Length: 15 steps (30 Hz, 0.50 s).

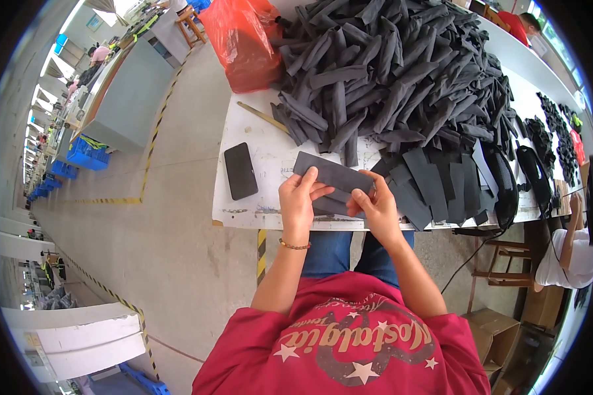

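Observation:
Between my two hands, over the front edge of the white table [234, 216], is a flat dark grey fabric strip [333, 174]. My left hand [299, 197] pinches its left end with the thumb on top. At the other end, my right hand [378, 207] grips the strip between thumb and fingers. Another dark piece [328, 205] lies under it on the table, partly hidden by my hands. Just right of my right hand, several flat dark strips [435, 184] lie overlapping. A big heap of dark folded fabric pieces [382, 79] rises behind my hands.
A black phone [241, 171] and a thin yellowish stick [262, 117] lie left of my hands. An orange-red plastic bag [240, 49] stands at the table's far left corner. Shiny black objects [505, 191] are at the right. Another person [566, 253] sits near a wooden stool [507, 263].

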{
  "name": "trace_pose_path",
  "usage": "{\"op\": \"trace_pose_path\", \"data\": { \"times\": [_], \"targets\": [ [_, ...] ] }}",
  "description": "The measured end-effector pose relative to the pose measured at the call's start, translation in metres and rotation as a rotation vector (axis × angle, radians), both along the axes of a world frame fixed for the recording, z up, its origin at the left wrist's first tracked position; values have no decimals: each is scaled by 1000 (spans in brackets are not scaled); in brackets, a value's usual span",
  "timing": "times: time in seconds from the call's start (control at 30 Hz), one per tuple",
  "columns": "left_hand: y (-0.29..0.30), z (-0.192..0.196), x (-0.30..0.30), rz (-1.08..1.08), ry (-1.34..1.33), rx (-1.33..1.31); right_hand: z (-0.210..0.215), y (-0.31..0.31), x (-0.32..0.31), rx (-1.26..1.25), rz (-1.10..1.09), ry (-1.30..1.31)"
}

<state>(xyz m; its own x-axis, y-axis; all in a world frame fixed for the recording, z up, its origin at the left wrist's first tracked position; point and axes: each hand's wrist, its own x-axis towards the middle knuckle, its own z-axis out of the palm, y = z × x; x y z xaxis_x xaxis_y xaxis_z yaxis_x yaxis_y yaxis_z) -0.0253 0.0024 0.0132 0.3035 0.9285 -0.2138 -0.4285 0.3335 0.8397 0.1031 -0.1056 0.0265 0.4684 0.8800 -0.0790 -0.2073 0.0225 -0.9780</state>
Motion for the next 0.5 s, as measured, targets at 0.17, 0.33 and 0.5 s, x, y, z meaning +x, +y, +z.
{"op": "trace_pose_path", "data": {
  "times": [0.17,0.33,0.5],
  "targets": [
    [7,-7,-3,14,-104,-197,-4,-2,5,-10,61,-87],
    [33,-1,-5,269,-6,-22,4,5,23,-39,11,66],
    [53,-19,-32,89,427,345,-25,-4,27,-190,37,74]
  ]
}}
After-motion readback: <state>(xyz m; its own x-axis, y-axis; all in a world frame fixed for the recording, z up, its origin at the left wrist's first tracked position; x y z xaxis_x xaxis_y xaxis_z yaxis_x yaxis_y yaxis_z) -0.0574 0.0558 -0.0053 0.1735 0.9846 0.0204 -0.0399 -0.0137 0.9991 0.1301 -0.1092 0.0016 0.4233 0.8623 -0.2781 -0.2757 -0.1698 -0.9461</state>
